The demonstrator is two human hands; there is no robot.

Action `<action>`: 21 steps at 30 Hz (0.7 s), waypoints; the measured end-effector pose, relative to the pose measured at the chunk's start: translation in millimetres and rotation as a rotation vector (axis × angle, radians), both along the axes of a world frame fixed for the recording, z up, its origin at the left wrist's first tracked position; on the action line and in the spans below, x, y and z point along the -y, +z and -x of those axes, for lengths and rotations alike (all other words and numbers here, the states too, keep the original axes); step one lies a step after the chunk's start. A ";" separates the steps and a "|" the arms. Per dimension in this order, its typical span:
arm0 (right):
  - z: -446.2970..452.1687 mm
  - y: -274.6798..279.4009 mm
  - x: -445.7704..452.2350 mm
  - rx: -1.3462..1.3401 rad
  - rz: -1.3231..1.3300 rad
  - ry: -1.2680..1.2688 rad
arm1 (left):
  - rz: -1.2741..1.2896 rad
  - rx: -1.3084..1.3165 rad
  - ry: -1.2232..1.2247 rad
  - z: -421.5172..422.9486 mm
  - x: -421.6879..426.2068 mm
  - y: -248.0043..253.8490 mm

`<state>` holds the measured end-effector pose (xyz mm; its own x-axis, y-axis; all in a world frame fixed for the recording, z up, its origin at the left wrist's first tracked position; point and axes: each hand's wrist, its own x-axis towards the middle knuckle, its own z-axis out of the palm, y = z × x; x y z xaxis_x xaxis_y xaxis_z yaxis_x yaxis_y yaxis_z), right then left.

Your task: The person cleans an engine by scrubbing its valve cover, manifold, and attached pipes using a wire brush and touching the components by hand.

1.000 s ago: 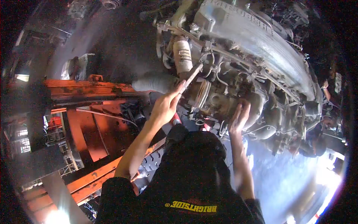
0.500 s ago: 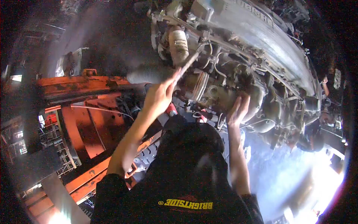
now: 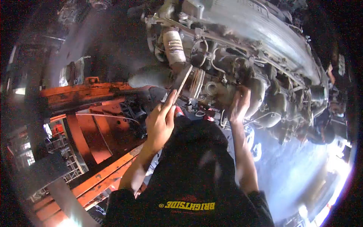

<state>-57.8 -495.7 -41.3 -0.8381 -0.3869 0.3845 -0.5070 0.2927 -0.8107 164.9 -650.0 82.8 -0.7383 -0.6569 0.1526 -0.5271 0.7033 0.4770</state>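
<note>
The left hand [image 3: 160, 126] is closed on the near end of the slim tool [image 3: 183, 84]. Relative to the earlier frame, the tool tip is withdrawn from the thin tubing [image 3: 206, 49] and is now located between the pale pipe [image 3: 174, 46] and the banded collar [image 3: 196, 84]; tip contact cannot be determined. The right hand [image 3: 240, 103] remains at the rounded housing [image 3: 256, 97] of the engine [image 3: 261, 26], fingers together; its exact hold cannot be determined. The hands are apart. The orange frame [image 3: 85, 90] lies on the left side.

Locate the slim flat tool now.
Head view: the slim flat tool is in the left hand, its tip by the lower end of the pale cylinder.
</note>
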 end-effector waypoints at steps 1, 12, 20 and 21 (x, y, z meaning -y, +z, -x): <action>-0.6 2.6 -0.2 0.030 0.003 0.001 | 0.026 0.016 -0.004 -3.1 -10.3 3.0; -2.8 16.0 2.9 0.019 -0.004 0.033 | -0.181 -0.093 0.011 12.1 -21.3 -23.2; -2.4 13.1 -3.2 0.015 0.012 0.065 | -0.247 -0.222 0.066 7.9 -7.2 9.7; -2.3 14.0 -2.8 0.005 0.005 0.072 | -0.281 -0.181 0.052 6.3 -11.3 15.1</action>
<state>-55.6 -493.0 -27.4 -0.8101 -0.4445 0.3822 -0.5225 0.2519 -0.8146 158.6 -638.6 98.0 -0.6805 -0.7277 0.0860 -0.4473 0.5054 0.7379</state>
